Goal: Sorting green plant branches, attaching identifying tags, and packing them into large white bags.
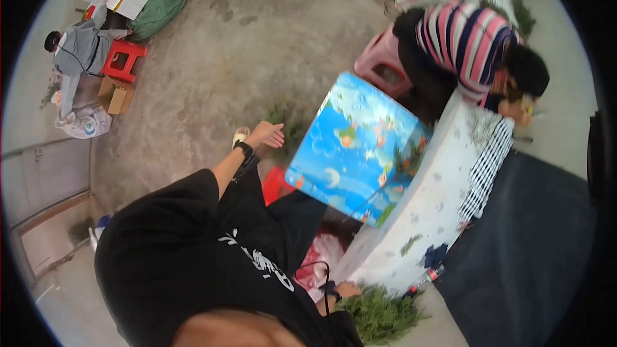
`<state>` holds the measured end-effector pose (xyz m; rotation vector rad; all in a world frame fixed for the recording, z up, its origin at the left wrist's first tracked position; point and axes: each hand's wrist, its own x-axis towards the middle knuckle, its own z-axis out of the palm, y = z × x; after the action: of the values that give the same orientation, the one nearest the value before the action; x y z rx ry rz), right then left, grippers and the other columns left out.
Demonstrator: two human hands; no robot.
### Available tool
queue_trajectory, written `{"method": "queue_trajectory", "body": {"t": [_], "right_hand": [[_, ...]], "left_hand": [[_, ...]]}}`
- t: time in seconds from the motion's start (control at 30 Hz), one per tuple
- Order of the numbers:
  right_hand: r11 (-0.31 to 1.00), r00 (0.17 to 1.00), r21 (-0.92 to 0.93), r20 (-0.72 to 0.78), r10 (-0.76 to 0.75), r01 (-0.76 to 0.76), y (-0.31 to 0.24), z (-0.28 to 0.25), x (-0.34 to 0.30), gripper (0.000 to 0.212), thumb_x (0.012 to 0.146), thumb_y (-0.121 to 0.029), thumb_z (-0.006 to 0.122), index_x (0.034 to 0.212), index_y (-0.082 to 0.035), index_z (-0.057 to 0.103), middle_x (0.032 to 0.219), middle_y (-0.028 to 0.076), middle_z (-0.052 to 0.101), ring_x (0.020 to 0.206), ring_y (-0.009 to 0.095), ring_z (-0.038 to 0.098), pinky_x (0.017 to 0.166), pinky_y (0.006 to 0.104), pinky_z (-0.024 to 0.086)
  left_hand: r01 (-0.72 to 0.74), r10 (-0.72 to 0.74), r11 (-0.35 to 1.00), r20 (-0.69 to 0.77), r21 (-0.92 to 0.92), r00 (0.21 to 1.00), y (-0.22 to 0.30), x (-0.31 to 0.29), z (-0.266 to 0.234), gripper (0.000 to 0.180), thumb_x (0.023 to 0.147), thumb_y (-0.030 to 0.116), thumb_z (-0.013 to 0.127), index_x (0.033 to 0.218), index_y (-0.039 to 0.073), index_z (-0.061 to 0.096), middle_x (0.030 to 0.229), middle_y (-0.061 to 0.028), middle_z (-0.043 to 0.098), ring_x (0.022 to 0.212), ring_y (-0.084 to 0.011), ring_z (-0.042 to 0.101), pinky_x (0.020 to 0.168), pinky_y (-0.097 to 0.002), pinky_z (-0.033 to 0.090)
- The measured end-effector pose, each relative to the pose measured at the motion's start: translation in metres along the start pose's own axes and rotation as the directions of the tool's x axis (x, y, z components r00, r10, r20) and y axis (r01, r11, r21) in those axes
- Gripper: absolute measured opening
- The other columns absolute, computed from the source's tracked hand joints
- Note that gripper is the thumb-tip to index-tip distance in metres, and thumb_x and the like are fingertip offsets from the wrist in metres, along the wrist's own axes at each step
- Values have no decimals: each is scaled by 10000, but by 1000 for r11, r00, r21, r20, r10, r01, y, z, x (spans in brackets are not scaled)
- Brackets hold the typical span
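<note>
My left hand (267, 135) hangs over the floor to the left of a low table with a bright blue cartoon top (334, 148). Its fingers are stretched out and nothing is in them; a dark watch is on the wrist. At the lower right, my right hand (348, 290) lies against a bunch of green leafy sprigs (379, 315), close to the end of a long white table (392, 244). Its fingers are too small and partly hidden to show whether they grip the greenery. Some loose sprigs (408, 157) rest on the blue top's right side.
A person in a striped top (459, 38) leans over the white table beside a pink stool (384, 64). Another person in grey (83, 48) is at the far left near a red stool (125, 61) and a cardboard box (116, 95). Pink plastic bags (324, 257) lie below the blue table.
</note>
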<state>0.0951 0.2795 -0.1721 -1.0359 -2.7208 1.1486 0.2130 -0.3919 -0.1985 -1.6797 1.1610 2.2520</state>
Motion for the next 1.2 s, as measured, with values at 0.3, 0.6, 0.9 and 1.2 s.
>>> {"method": "queue_trajectory", "body": {"t": [0.3,0.6,0.9,1.2], "right_hand": [[988,772,102,616,-153,114,-146,148,-201,330,934,-103,492,1257,-33,486,933,155,646,668,258,663,485,353,527],[790,114,248,922,-371,561,-377,353,-403,232,971,-205,551,1063,-2,614,819,110,677,632,186,677,435,275,511],[649,-178,479,862,-474,591,-521,500,-620,218,957,-192,578,1063,-16,649,854,92,695,652,155,667,466,271,506],[376,-324,495,842,-432,784,-571,603,-752,266,943,-245,605,1067,-13,646,852,96,687,674,162,652,520,285,506]], "left_hand": [[-563,512,811,-274,-158,814,196,-79,-367,409,958,362,577,1005,-37,651,917,-180,712,781,-255,717,673,-346,588],[-851,542,525,-779,21,315,267,-267,-657,390,930,387,598,1010,13,676,932,-121,723,805,-213,706,699,-325,555],[-778,327,627,-912,15,246,209,-315,-724,516,862,525,633,1071,59,701,1072,-61,701,982,-193,645,852,-344,486],[-766,355,640,-863,-54,358,316,-226,-759,634,831,547,655,1250,73,616,1269,-79,618,1199,-260,550,983,-430,425]]}}
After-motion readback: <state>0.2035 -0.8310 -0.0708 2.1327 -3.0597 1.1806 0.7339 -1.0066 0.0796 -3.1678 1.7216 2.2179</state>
